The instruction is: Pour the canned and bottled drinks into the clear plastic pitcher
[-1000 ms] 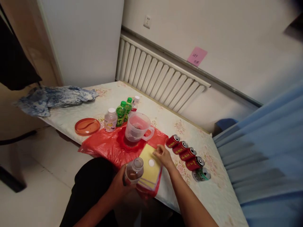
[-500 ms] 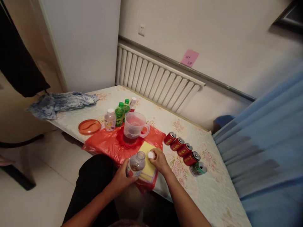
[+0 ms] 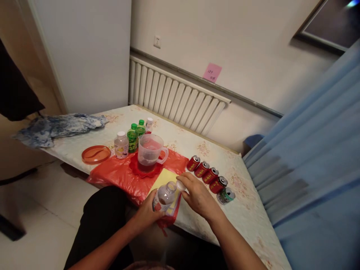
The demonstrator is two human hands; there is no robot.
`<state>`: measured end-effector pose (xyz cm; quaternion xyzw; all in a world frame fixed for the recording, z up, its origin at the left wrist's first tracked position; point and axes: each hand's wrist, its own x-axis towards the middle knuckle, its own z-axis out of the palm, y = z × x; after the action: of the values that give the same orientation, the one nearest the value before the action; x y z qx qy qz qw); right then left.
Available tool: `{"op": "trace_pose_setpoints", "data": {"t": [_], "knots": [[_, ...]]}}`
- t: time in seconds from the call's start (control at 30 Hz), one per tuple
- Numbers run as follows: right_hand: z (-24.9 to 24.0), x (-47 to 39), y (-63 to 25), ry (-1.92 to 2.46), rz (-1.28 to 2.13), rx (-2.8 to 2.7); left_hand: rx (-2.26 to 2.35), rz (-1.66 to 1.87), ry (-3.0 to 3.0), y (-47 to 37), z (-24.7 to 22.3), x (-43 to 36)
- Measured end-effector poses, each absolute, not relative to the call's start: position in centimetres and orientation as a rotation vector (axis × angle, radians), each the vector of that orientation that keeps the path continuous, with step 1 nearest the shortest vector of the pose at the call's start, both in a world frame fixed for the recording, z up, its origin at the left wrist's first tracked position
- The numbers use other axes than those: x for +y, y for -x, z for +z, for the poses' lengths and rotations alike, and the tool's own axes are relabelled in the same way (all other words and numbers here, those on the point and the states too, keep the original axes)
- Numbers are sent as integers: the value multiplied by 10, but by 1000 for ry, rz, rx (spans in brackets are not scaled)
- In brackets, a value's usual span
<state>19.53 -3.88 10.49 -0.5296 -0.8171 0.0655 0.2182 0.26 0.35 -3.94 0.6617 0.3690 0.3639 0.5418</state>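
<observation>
My left hand (image 3: pixel 149 210) is wrapped around a clear plastic bottle (image 3: pixel 164 198), uncapped and tilted a little to the right. Between the fingertips of my right hand (image 3: pixel 195 192) is a white bottle cap (image 3: pixel 180 186), just right of the bottle's mouth and apart from it. Beneath the bottle lies a yellow cloth (image 3: pixel 161 177), partly hidden by my hands. It rests on a red plastic bag (image 3: pixel 112 174) spread over the table. Beyond it, a clear measuring jug (image 3: pixel 149 150) with a handle stands in a red scalloped dish (image 3: pixel 135 168).
Several drink cans, including a green can (image 3: pixel 225 195), stand in a slanting row to the right. A white-capped bottle (image 3: pixel 121 145), green bottles (image 3: pixel 132 138) and an orange lid (image 3: pixel 96 154) are at the left. A patterned cloth (image 3: pixel 67 129) lies on the table's (image 3: pixel 191 140) far left.
My right hand has turned, its fingers now stretched more over the cap, which sits closer to the bottle's mouth. The view has swung right, so the table's things appear further left.
</observation>
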Motion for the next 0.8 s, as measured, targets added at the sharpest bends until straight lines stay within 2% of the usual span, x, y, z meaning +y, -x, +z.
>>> {"op": "trace_pose_setpoints", "data": {"t": [0.43,0.8], "knots": [[113,-40,-206,1459,417,-2137,855,805,-1635,-15,-24,-1],[120,-41,-205,1381,430,-2218,880,812,-1677,-22,-20,-1]]}}
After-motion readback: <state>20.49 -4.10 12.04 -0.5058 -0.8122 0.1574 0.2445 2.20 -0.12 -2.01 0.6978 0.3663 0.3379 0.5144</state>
